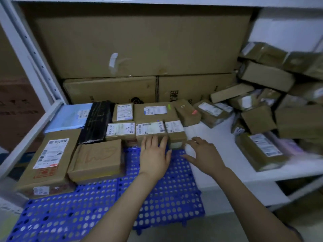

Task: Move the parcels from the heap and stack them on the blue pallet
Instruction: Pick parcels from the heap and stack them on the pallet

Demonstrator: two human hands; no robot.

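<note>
A blue perforated pallet [108, 206] lies on the floor in front of me, with several cardboard parcels packed along its far and left sides. My left hand [154, 154] rests flat, fingers spread, against the near face of a small labelled parcel [150, 131] in the front row. Just right of it, my right hand [203, 154] hovers open beside another small labelled parcel [175, 132] and holds nothing. The heap of brown parcels [262, 109] is piled on the white shelf to the right.
Large flat cartons [139, 46] stand against the back wall. A white shelf frame post [29, 55] slants down the left side. A white shelf board [218, 165] borders the pallet's right edge, with a long labelled parcel [260, 151] lying on it.
</note>
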